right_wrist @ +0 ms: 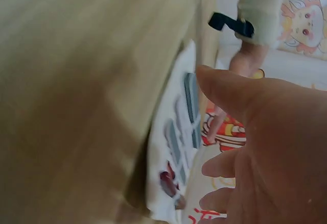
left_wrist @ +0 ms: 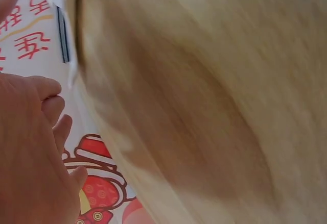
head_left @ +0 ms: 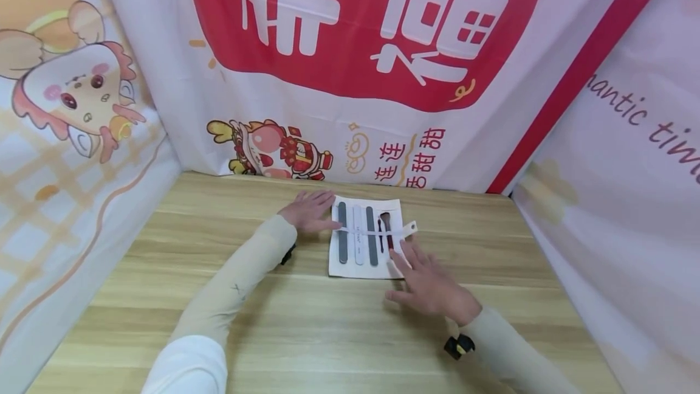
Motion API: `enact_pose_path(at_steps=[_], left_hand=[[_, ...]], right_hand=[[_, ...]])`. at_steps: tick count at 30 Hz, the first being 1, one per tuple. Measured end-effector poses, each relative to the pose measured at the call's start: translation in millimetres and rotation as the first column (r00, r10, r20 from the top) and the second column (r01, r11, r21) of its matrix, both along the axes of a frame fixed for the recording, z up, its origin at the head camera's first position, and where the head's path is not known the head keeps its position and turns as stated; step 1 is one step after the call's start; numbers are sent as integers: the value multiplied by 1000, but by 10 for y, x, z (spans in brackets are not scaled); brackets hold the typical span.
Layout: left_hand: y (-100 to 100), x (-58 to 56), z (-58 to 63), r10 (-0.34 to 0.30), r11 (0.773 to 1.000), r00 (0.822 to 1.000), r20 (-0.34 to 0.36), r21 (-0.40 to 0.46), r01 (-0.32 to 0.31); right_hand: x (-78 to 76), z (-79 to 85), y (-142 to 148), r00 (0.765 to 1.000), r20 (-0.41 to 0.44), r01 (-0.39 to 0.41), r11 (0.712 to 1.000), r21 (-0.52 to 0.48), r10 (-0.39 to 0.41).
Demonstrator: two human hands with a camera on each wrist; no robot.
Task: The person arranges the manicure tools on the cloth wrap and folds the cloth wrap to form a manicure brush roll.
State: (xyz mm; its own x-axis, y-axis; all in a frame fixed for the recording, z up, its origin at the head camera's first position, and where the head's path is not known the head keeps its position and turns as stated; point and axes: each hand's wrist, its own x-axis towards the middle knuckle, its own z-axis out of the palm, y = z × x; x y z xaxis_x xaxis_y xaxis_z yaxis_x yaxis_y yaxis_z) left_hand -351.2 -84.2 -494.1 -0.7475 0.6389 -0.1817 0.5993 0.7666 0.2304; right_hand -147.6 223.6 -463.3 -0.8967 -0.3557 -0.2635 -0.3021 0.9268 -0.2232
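On the table lies a flat white pouch (head_left: 363, 271) holding two grey nail files (head_left: 343, 242) and a white nail file (head_left: 358, 245) between them. To their right are a small brush with a dark red handle (head_left: 386, 221) and a slimmer dark red tool (head_left: 380, 239). A thin white strap (head_left: 408, 229) with a snap at its end crosses all of them. My left hand (head_left: 310, 210) is at the pouch's upper left edge, fingers extended. By the lower right corner, my right hand (head_left: 429, 281) has its fingers spread, with nothing gripped; its thumb also shows straight in the right wrist view.
The wooden table (head_left: 295, 333) runs back to a white printed cloth (head_left: 306, 90) with red lettering. Cloth walls also stand at the left (head_left: 65, 138) and right (head_left: 618, 199). A black band (head_left: 458, 345) sits at my right wrist.
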Motion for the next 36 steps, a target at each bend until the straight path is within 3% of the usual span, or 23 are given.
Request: enact_pose_path(at_steps=[4,8,21,29,36], left_hand=[[-69,1,-63,-12,999,999,-34,-30,11],[-112,10,-105,-20,1000,1000,-20,-11,20],[-188,48,-68,-55,997,998,-34,-47,53],[-308,317,-15,-80,995,997,-3,-59,79],[-359,715,20,-124,989,992,24,-73,125]], right_hand=[[90,-183,-68,997,78,13,999,-37,-10],[123,-290,-120,988,152,38,999,-32,-33],[65,-297,-45,995,100,8,998,58,-14],[-41,-290,175,996,74,50,992,118,-59],[-265,-340,426,995,33,92,988,126,-97]])
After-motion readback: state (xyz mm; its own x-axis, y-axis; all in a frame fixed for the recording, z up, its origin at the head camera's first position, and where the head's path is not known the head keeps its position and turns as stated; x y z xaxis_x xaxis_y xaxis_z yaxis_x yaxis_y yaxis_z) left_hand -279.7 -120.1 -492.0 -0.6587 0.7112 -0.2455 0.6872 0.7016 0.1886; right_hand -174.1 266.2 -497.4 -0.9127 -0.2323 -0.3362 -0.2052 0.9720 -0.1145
